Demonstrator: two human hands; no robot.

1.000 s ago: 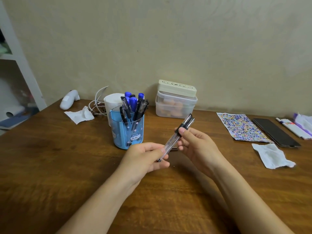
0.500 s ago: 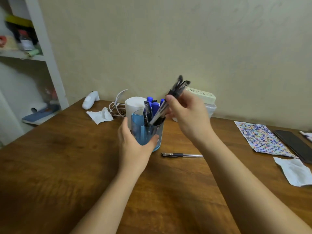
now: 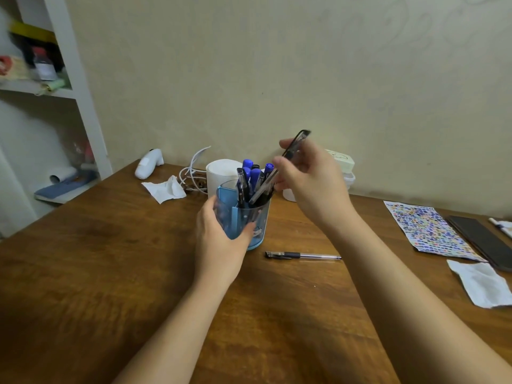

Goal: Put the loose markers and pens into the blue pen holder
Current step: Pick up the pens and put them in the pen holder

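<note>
The blue pen holder (image 3: pixel 260 220) stands on the wooden table (image 3: pixel 110 273), with several blue markers and dark pens upright in it. My left hand (image 3: pixel 219 239) wraps around its near left side. My right hand (image 3: pixel 310 181) is above and to the right of the holder, its fingers closed on clear pens with black caps (image 3: pixel 279 173). Those pens slant down, and their lower ends are inside the holder. One loose clear pen with a black cap (image 3: pixel 302 255) lies flat on the table, just right of the holder.
Behind the holder stand a white cylinder (image 3: pixel 221 173), a tangle of white cable (image 3: pixel 191 173) and a plastic box (image 3: pixel 345 173). A crumpled tissue (image 3: pixel 164 188) lies left. A sticker sheet (image 3: pixel 426 231), a dark flat case (image 3: pixel 482 241) and another tissue (image 3: pixel 482 284) lie right. White shelves (image 3: pixel 80 87) stand far left.
My left hand left the pens and took hold of the holder. My right hand carried the pens up over the holder and lowered their ends into it. A loose pen shows on the table.
</note>
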